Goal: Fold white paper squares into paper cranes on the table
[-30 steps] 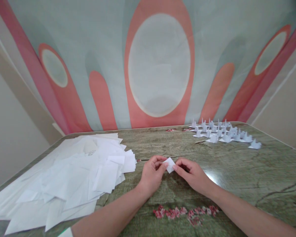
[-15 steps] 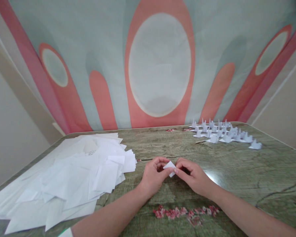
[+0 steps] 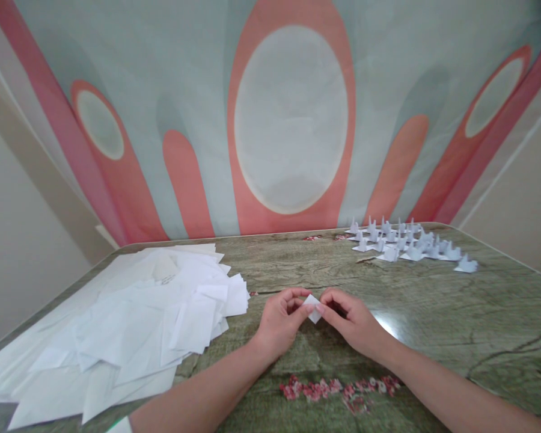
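Between my two hands is a small white folded paper (image 3: 314, 312), held just above the table in a diamond shape. My left hand (image 3: 283, 317) pinches its left side, thumb in front and fingers curled behind. From the other side my right hand (image 3: 350, 319) grips the right edge between thumb and fingers. The thumbs cover part of the paper, so its exact folds are hard to make out.
A wide heap of loose white paper sheets (image 3: 130, 325) covers the left of the table. Several folded white paper cranes (image 3: 415, 251) stand at the back right. The wood-patterned table (image 3: 478, 325) meets a patterned backdrop (image 3: 293, 222).
The folded paper has shifted slightly in my fingers and now shows a more even diamond. My right thumb has moved a little to the left; the rest is unchanged.
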`<state>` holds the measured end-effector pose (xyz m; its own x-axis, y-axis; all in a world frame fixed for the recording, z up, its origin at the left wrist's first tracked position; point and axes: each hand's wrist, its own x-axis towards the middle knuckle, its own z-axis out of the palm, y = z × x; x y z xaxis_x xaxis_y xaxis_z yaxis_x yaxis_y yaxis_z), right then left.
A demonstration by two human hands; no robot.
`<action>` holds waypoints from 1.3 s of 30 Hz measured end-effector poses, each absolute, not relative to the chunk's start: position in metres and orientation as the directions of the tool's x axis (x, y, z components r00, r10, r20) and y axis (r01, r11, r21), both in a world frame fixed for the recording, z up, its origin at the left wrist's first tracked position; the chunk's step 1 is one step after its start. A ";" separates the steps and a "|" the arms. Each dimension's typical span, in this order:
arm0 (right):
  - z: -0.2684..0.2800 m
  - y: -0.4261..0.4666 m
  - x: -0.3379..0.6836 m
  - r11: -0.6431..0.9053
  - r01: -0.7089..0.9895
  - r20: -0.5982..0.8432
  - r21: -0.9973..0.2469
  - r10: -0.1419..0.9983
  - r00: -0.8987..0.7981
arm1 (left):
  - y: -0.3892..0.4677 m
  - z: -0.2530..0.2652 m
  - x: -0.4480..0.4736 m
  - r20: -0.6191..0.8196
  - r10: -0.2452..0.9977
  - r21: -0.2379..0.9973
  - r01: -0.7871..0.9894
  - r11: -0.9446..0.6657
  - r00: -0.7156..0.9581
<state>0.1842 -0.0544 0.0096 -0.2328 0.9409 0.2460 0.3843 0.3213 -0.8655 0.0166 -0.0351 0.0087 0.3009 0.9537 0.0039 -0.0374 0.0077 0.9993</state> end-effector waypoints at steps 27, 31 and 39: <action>0.003 -0.050 0.185 0.250 0.411 0.174 -0.877 0.961 -0.213 | -0.033 0.008 0.018 -0.002 0.968 0.983 -0.179 0.049 0.252; 0.004 -0.051 0.184 0.298 0.437 0.201 -0.849 0.946 -0.255 | -0.034 0.009 0.018 0.008 0.960 0.980 -0.195 0.048 0.278; 0.007 -0.051 0.183 0.367 0.524 0.266 -0.769 0.928 -0.259 | -0.035 0.011 0.019 -0.023 0.962 0.976 -0.202 0.080 0.271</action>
